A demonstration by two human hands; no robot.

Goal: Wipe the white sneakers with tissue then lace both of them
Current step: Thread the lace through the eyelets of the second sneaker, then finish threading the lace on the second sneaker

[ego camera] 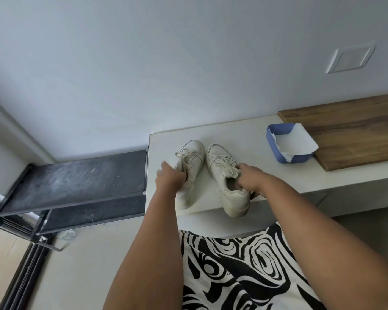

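While both sneakers stand side by side on the pale counter, toes toward the wall, we hold one in each of our hands. Our left hand is curled over the collar of the left sneaker, fingers reaching into its opening, though blur hides the exact grip. Our right hand grips the collar and tongue of the right sneaker, whose heel juts past the counter's front edge. Both shoes show cream laces lying loose and untidy across the tongues, which we judge is why the hands sit at the collars: that hold steadies each shoe and keeps it facing us.

Right of the sneakers, well apart from them, a blue tray holds a sheet of white tissue, its far corner resting on a wooden board. We judge the tissue untouched, so wiping looks not yet begun. Left of the sneakers, beyond the counter's end, a dusty black rack stands lower. Below the sneakers, a black-and-white patterned garment fills the foreground.
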